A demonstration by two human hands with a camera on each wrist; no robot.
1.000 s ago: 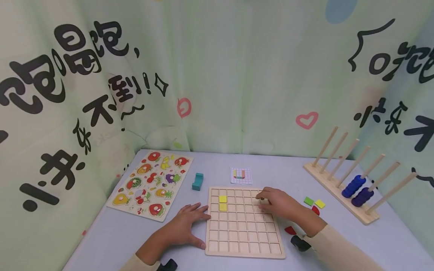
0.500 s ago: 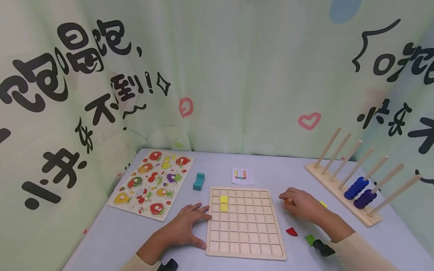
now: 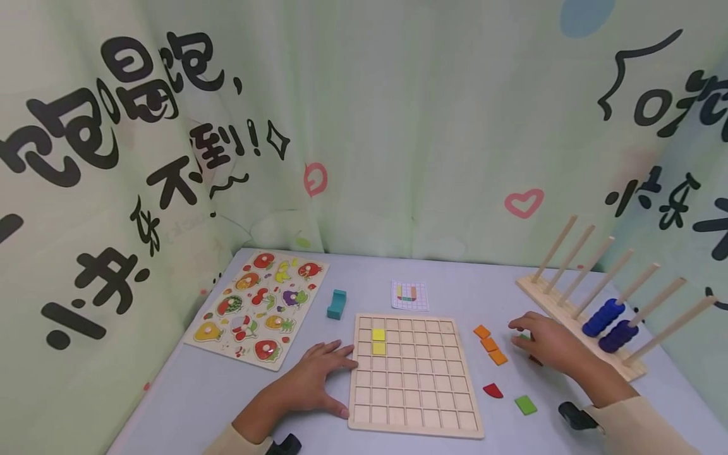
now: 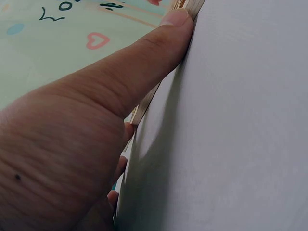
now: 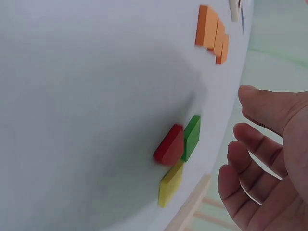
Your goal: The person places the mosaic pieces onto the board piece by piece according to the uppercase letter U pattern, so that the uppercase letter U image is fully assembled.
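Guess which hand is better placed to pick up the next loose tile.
Likely the right hand: it hovers empty near a green tile, while the left hand touches the board, farther away.

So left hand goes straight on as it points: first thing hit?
The wooden grid board; the left hand seems to touch its edge. Whether it'd push or slide over is unclear.

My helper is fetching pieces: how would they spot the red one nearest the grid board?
Start at the wooden grid board. Off its right edge, below the orange tiles in the head view, lies the red piece. Unlike the square green tile alongside, it is wedge-shaped.
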